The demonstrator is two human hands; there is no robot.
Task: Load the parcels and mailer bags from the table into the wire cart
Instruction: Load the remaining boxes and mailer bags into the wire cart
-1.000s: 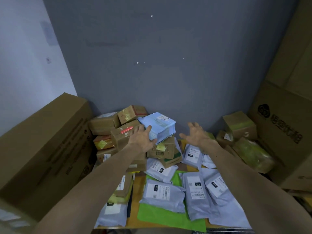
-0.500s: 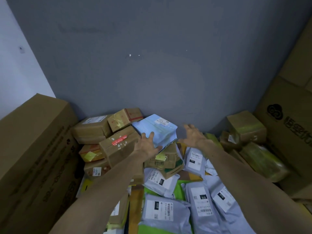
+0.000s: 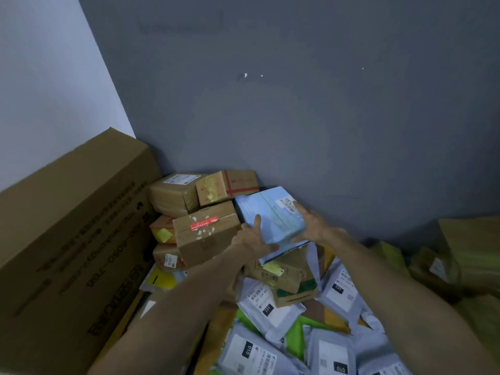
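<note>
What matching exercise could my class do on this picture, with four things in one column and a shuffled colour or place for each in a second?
Things
1. held parcel, between left hand and right hand
2. red-sticker box
3. large carton
4. mailer bag marked 231

Descriptions
A. along the left wall
B. pale blue
C. grey-white, nearer the camera than the box pile
D. small and brown, right beside the left hand

Pairs: 1-B, 2-D, 3-A, 4-C.

A light-blue parcel sits tilted at frame centre atop brown boxes — grey mailer bags lie strewn lower right.
</note>
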